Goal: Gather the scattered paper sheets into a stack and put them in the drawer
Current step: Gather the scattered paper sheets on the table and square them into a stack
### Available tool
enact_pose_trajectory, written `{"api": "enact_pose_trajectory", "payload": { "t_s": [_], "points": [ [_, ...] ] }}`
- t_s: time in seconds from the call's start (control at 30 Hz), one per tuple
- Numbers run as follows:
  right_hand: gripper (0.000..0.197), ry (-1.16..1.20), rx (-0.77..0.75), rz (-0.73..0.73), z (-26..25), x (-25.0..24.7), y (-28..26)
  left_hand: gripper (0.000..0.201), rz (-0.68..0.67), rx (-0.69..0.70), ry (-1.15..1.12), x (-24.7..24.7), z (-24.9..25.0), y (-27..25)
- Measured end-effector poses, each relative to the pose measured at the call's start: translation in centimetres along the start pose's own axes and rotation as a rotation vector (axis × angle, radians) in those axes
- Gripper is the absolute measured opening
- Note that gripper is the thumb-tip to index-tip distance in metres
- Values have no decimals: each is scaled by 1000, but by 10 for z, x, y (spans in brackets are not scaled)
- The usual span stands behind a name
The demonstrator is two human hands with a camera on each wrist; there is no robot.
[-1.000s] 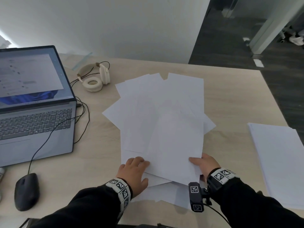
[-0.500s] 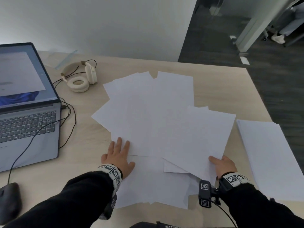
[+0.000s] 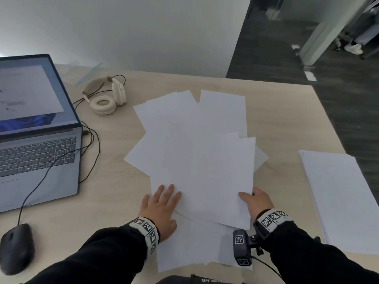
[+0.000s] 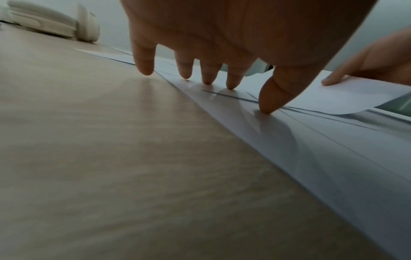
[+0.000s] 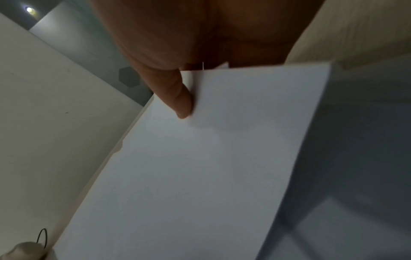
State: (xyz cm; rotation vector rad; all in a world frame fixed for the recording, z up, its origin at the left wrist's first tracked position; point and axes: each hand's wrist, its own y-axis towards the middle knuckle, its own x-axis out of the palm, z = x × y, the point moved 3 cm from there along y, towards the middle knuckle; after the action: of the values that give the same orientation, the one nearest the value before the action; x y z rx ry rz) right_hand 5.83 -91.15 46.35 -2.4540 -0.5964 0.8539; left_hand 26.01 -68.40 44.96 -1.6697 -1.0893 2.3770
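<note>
Several paper sheets [image 3: 192, 144] lie fanned and overlapping across the bench [image 3: 114, 193], none squared up yet. The left hand [image 3: 159, 210] rests flat on the fan, its grip spread with fingertips [image 4: 231, 84] pressing down, probably to stop sliding. The right hand [image 3: 256, 203] pinches one top sheet [image 5: 200, 167] by its near corner, thumb above, likely aligning it. No drawer is visible.
</note>
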Motion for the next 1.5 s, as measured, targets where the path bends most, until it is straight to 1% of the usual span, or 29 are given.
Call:
{"api": "enact_pose_trajectory", "payload": {
  "t_s": [0.1,0.2,0.3,0.37,0.4,0.47,0.53,0.6,0.63,0.7,0.77,0.83,0.93,1.0,1.13,1.27,1.37,1.43,1.5],
  "points": [
    [3,-25,11,-15,1,3,2,87,54,11,-126,-4,10,0],
    [4,17,49,-11,5,4,4,86,136,-59,-403,-13,17,3],
    [18,146,125,-1,11,9,5,85,105,-123,-712,-17,21,10],
    [14,202,170,-36,14,14,4,86,55,-130,-827,-17,23,13],
    [11,210,185,-64,15,16,3,86,34,-121,-841,-17,25,13],
    [10,179,177,-98,17,17,0,85,26,-106,-789,-15,27,13],
    [13,121,142,-81,18,12,0,82,108,-114,-618,-15,25,12],
    [13,75,114,-33,20,1,-1,81,194,-148,-443,-17,20,12],
    [14,54,104,-9,22,-5,-1,82,193,-166,-380,-18,17,13],
    [13,-1,95,31,25,-18,-1,82,121,-178,-281,-17,10,17],
    [11,-53,99,88,27,-32,-1,80,50,-163,-177,-15,5,20],
    [11,-76,99,149,27,-47,-1,81,34,-131,-105,-13,3,21],
    [12,-112,92,209,28,-67,-1,84,27,-88,-43,-9,1,18],
    [14,-125,77,217,28,-74,-1,85,16,-56,3,-7,0,16],
    [15,-137,55,176,22,-73,1,85,-5,-1,49,-6,-2,14],
    [12,-162,7,118,7,-54,5,80,5,32,44,-4,-6,14],
    [11,-202,-47,63,-6,-36,5,77,59,4,8,-4,-7,14],
    [12,-240,-72,25,-11,-27,7,89,85,-65,-33,-1,-9,13],
    [13,-280,-86,-12,-16,-19,7,102,73,-112,-50,2,-11,13]
  ]
}}
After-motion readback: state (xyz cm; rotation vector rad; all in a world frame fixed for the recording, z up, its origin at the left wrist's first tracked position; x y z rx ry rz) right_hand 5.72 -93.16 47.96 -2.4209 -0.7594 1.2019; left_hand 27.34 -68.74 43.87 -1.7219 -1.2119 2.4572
